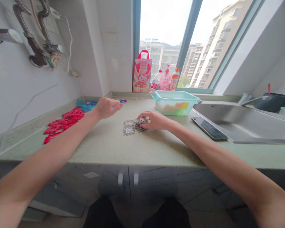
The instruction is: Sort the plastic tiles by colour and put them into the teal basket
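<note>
Head camera shows both our arms reaching out over the counter (102, 147), one from each side. Our left arm comes up from the left and goes past the red pieces (72, 115). Our left hand (108, 108) is up near the back edge of the counter, bent at the wrist, with its fingertips pointing right. Its fingers are curled in and the thumb is close to them, so the gap is small. A bit of blue shows by the fingertips, but we cannot tell if the hand has hold of anything.

Our right arm comes in from the right, past the front edge of the counter. Our right hand (144, 121) is low, in the middle part of the counter, with its fingers bent and pointing left. The fingers and thumb are close together around some of the gray pieces (129, 130), so this hand is holding on to them. More gray pieces with bumpy edges lie flat just left of it, between the front and back edges.

The red pieces sit in a heap by the left edge, and the blue pieces (80, 104) are behind them, toward the back left corner. A green tub (175, 94) stands near the back edge, just past our right hand. A phone (210, 129) lies to the right, beside the sink (213, 112).
</note>
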Demonstrator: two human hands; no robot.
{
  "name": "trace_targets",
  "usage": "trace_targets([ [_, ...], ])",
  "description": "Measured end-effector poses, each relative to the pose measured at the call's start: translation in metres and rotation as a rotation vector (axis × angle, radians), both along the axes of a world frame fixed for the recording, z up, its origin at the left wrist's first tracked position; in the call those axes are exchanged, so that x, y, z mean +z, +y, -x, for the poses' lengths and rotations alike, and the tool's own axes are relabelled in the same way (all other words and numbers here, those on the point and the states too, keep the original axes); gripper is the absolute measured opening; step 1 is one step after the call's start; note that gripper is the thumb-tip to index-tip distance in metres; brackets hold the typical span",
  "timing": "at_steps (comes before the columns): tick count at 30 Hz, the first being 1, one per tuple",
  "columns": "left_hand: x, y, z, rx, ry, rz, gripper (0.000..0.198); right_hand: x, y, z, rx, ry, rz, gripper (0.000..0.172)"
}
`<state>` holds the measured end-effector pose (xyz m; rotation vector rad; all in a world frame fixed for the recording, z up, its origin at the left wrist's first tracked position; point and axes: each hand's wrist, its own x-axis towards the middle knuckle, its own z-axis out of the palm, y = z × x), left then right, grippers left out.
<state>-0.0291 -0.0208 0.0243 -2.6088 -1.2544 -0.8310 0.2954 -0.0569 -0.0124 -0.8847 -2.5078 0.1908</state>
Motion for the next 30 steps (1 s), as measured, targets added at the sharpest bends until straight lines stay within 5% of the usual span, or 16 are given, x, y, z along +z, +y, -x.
trace_targets([
  [9, -0.016, -0.011, -0.022, -0.257, 0.171, 0.430, 0.045, 0.005, 0.003, -0.009, -0.062, 0.122, -0.137, 0.034],
  [19, -0.035, 0.005, -0.020, -0.218, 0.227, 0.346, 0.053, 0.010, -0.012, 0.001, 0.135, 0.139, -0.015, 0.031],
  [30, -0.037, 0.010, -0.016, -0.068, 0.289, 0.345, 0.064, 0.014, -0.017, 0.002, 0.107, -0.033, 0.044, 0.030],
])
